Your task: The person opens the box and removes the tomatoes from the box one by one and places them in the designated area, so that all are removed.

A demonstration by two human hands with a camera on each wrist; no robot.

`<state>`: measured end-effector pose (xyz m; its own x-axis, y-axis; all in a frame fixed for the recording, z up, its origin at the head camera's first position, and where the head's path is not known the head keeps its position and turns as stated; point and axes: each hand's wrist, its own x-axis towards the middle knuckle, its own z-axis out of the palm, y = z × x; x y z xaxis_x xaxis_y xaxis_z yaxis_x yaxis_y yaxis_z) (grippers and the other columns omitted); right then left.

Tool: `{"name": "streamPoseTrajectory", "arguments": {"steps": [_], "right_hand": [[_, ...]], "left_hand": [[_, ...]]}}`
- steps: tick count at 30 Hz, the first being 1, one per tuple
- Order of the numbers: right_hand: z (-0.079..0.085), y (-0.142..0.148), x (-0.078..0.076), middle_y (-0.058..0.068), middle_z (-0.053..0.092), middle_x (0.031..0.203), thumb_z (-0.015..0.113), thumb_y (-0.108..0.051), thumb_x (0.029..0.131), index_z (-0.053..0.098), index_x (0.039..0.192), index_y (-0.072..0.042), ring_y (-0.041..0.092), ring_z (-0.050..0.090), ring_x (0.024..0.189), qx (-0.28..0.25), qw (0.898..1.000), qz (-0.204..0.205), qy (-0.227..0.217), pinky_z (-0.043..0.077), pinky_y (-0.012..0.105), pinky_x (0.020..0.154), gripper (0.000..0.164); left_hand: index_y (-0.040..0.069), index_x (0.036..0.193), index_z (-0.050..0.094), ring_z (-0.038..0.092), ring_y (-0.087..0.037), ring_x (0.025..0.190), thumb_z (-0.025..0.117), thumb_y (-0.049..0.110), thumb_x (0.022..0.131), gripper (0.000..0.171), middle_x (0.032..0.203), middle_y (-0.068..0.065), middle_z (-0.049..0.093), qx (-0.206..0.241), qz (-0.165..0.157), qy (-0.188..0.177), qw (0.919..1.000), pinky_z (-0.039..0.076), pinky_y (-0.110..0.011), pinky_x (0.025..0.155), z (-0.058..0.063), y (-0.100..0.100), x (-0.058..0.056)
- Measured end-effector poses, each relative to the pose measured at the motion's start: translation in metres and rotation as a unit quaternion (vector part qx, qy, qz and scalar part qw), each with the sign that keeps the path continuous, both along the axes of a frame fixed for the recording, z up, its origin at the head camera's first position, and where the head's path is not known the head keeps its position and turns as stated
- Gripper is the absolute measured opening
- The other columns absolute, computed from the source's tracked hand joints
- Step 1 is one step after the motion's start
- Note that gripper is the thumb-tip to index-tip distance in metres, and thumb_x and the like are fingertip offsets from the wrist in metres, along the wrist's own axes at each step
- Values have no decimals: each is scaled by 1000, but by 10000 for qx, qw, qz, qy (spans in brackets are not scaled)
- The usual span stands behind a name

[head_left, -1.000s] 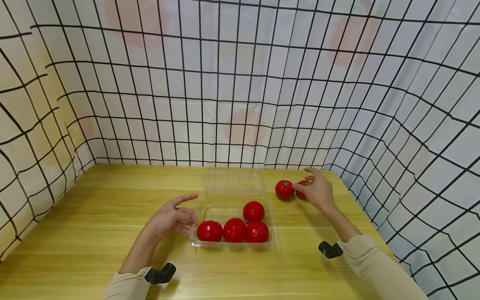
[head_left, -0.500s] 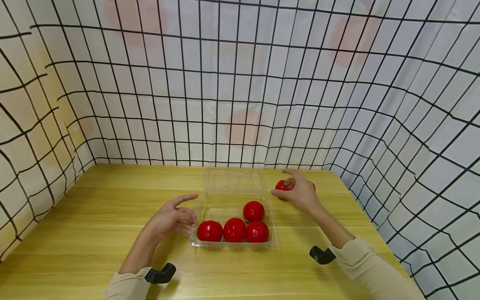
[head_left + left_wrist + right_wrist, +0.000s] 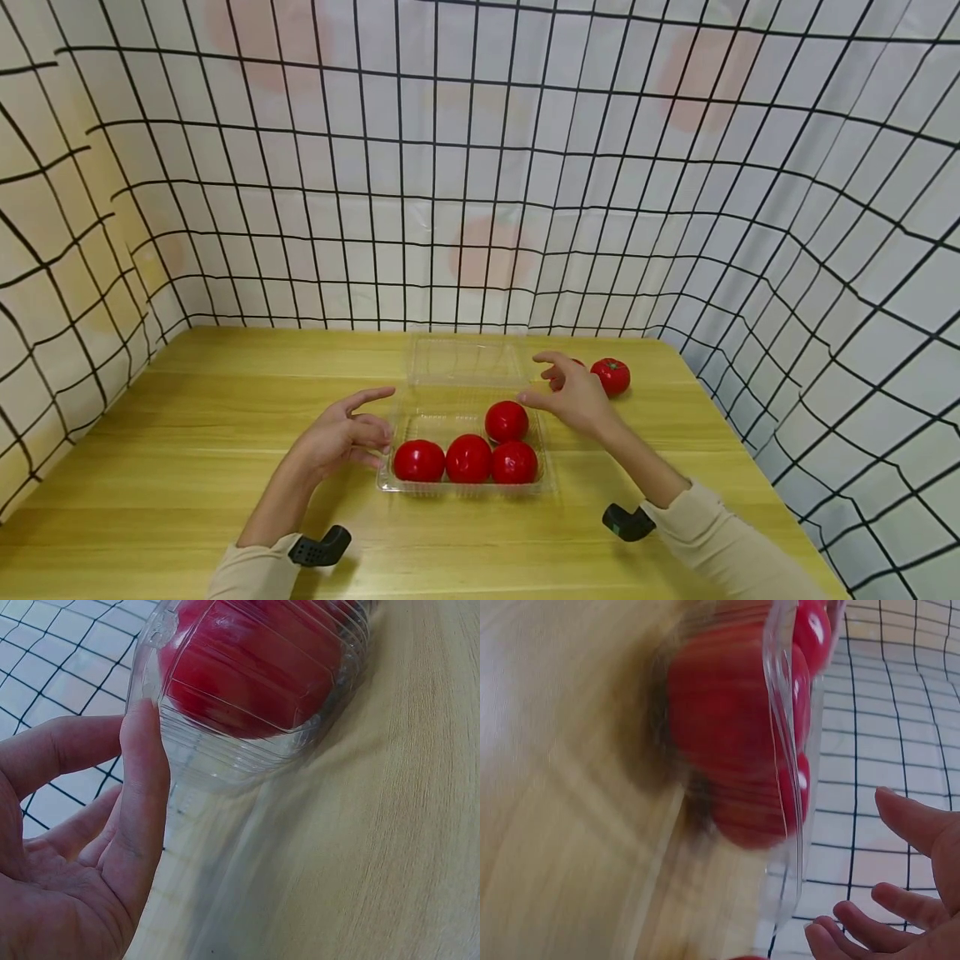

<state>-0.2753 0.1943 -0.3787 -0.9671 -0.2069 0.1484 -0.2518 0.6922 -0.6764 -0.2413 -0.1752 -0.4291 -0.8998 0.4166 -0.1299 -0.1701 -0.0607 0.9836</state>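
Note:
A clear plastic clamshell box (image 3: 461,487) stands in the middle of the table with its lid (image 3: 467,362) laid back. Several red tomatoes (image 3: 469,458) sit in it, along the front and at the right. My left hand (image 3: 341,435) pinches the box's left rim with its fingertips, seen close in the left wrist view. My right hand (image 3: 576,398) is past the box's back right corner, fingers apart and bent, nothing held in the right wrist view. Behind it, a loose tomato (image 3: 557,382) is partly hidden by the fingers. Another tomato (image 3: 611,377) with a green stem top lies just right.
A wooden table (image 3: 187,467) carries everything. Black wire grid walls (image 3: 472,200) with white sheeting behind them enclose the back and both sides. A small black device (image 3: 321,547) is on the left wrist, another black device (image 3: 628,523) on the right.
My right hand has moved left from the right-hand loose tomato, across the other one, toward the box, uncovering the right-hand tomato. My left hand has stayed at the rim.

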Motion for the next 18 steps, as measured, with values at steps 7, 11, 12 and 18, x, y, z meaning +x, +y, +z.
{"name": "streamPoseTrajectory", "arguments": {"steps": [7, 11, 12, 18], "right_hand": [[-4, -14, 7, 21, 67, 128, 83, -37, 83, 58, 140, -13, 38, 65, 113, -270, 9994, 160, -167, 58, 49, 93, 66], [-6, -20, 8, 23, 67, 126, 82, -34, 83, 59, 138, -12, 38, 66, 110, -382, 9989, 257, -121, 57, 49, 94, 64], [-7, -22, 8, 23, 67, 126, 82, -33, 83, 59, 138, -11, 38, 67, 110, -419, 9987, 274, -120, 57, 49, 94, 63], [-11, -26, 10, 20, 69, 124, 82, -33, 84, 59, 138, -11, 37, 66, 110, -396, 9986, 271, -202, 57, 48, 95, 62]], "left_hand": [[4, 161, 20, 67, -17, 75, 60, -4, 94, 78, 92, -8, 68, 37, -12, -12, 10000, 64, -32, 66, -1, 0, -1], [4, 161, 20, 67, -17, 75, 60, -4, 94, 79, 93, -8, 69, 42, -8, -15, 10000, 64, -32, 65, -1, 0, -1], [4, 161, 20, 67, -17, 75, 60, -4, 94, 79, 93, -8, 69, 43, -3, -17, 10000, 64, -32, 65, -1, 0, -1], [5, 161, 21, 68, -17, 75, 61, -3, 94, 78, 93, -8, 68, 25, -2, 8, 10000, 64, -32, 66, -1, 0, -1]]}}
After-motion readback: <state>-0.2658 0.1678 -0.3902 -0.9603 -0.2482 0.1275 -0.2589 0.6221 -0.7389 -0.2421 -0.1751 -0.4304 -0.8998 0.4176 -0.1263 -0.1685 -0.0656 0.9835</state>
